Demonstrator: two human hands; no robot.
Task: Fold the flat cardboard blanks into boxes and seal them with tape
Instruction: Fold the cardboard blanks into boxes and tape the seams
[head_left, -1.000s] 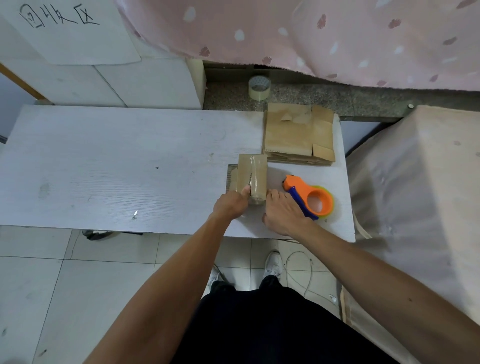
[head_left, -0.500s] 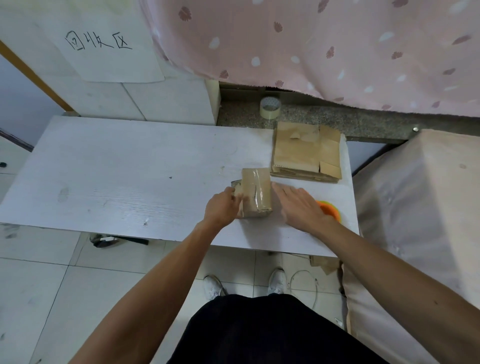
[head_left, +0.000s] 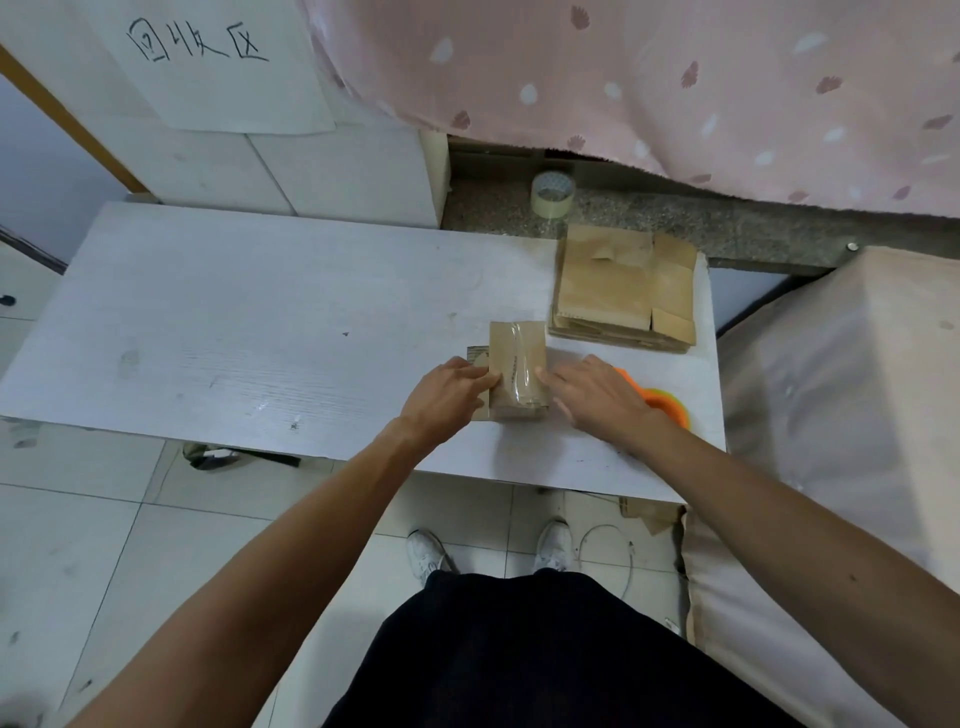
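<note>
Your right hand (head_left: 597, 395) hides most of the orange tape dispenser (head_left: 667, 408). The taped box (head_left: 517, 376) sits between your hands on the table (head_left: 260, 322); left hand (head_left: 449, 397) presses its side, right lies flat, fingers spread, touching it.

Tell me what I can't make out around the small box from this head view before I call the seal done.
- Orange tape dispenser: mostly hidden behind the right hand.
- Small cardboard box: its underside faces the table, and the left hand covers its near left side.
- Stack of flat cardboard blanks: seen from above, too thin to count.
</note>
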